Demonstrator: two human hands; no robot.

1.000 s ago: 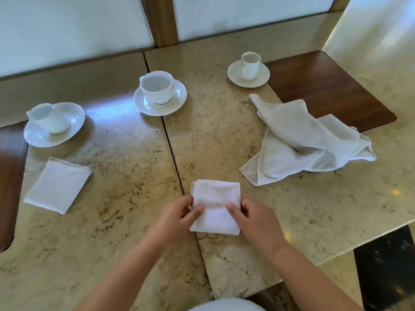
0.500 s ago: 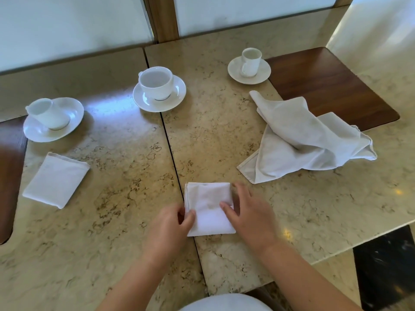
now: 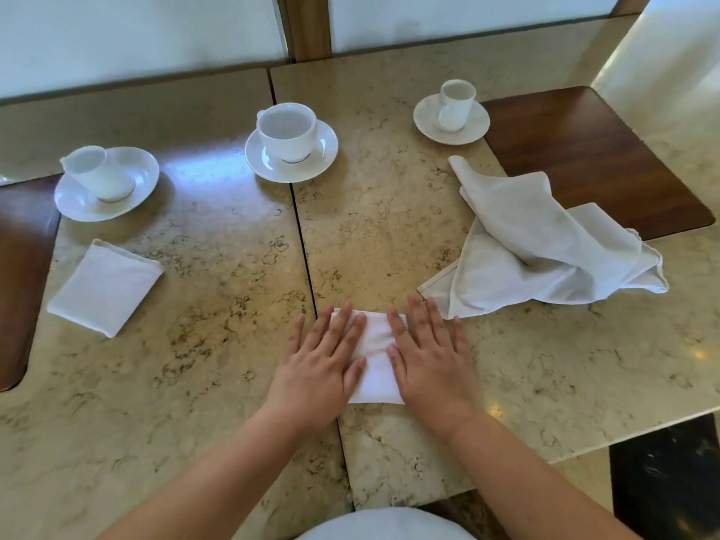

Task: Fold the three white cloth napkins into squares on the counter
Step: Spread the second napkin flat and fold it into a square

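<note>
A small folded white napkin [image 3: 376,364] lies on the marble counter [image 3: 218,305] straight in front of me. My left hand [image 3: 321,364] lies flat on its left part, fingers spread. My right hand [image 3: 428,360] presses flat on its right part, so only the middle strip of cloth shows. A second napkin [image 3: 105,286], folded into a square, rests at the left. The third napkin [image 3: 545,247] lies crumpled and unfolded at the right, partly over a wooden inlay.
Three white cups on saucers stand along the back: left [image 3: 103,181], middle [image 3: 290,140], right [image 3: 452,111]. Dark wooden inlays sit at the right [image 3: 584,150] and the far left [image 3: 19,274]. The counter's front edge drops to a dark floor [image 3: 662,473] at lower right.
Both hands went from pinching the small napkin's lower edges to lying flat on top of it with fingers spread. The other two napkins have not moved.
</note>
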